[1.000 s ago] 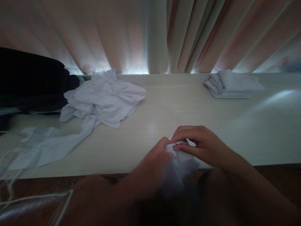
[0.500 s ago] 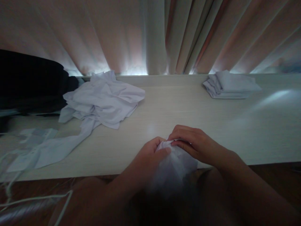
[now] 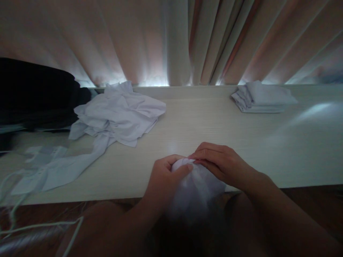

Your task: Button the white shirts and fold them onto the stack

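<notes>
With the left hand [image 3: 164, 175] and right hand [image 3: 225, 160] both pinching the top of the white cloth [image 3: 201, 186] at the near edge of the bench [image 3: 200, 121], light, even tension between close-set grips should stop the fabric bunching

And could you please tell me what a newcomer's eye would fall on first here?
Probably the left hand and right hand, low in the middle, both holding a white cloth at the near edge of the table. Next, the crumpled white fabric left of centre, beside a black heap. The folded white stack also stands out, back right, near the curtains.
</notes>
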The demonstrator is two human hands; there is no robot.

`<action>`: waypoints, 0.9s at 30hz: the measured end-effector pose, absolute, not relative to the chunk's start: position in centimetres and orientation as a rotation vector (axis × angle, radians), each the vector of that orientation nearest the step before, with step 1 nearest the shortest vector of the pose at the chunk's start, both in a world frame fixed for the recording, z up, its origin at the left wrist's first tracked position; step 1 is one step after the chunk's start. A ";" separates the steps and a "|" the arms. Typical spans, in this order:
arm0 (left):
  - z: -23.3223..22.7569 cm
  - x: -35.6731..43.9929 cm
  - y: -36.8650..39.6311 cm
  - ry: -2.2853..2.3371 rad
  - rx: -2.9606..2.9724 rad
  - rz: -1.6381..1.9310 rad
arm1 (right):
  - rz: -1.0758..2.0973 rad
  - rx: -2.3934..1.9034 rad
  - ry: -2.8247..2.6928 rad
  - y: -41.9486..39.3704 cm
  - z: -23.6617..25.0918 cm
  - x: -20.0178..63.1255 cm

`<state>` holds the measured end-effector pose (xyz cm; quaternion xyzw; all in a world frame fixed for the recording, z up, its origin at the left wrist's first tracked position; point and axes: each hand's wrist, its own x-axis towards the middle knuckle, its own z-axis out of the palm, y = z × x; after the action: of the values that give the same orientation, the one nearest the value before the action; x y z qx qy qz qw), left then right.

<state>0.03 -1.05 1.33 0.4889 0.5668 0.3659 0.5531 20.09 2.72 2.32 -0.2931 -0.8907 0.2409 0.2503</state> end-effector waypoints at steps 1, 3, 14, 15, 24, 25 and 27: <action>1.3 0.0 -1.0 1.345 1.161 0.864 | 0.651 -0.793 -2.427 2.7 2.4 20.1; 1.4 -0.1 -1.0 1.344 1.180 0.861 | 0.641 -0.784 -2.427 2.7 2.4 20.1; 1.8 0.2 -0.6 1.361 1.405 0.936 | 0.561 -0.898 -2.499 2.4 3.0 19.8; 1.8 0.1 -0.6 1.352 1.415 0.962 | 0.534 -0.913 -2.493 2.3 3.0 19.6; 0.3 -0.3 0.1 1.272 1.585 1.012 | 0.365 -0.958 -2.462 1.8 3.0 19.0; 0.2 -0.3 0.2 1.261 1.598 1.012 | 0.365 -0.964 -2.465 1.7 3.0 19.0; 0.1 -0.4 0.1 1.238 1.625 1.025 | 0.368 -0.989 -2.466 1.4 3.2 19.0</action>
<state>-0.36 0.11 0.11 0.6469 0.4927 0.4081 0.4151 18.98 1.36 3.19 -0.3589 -0.8953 0.1335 0.2276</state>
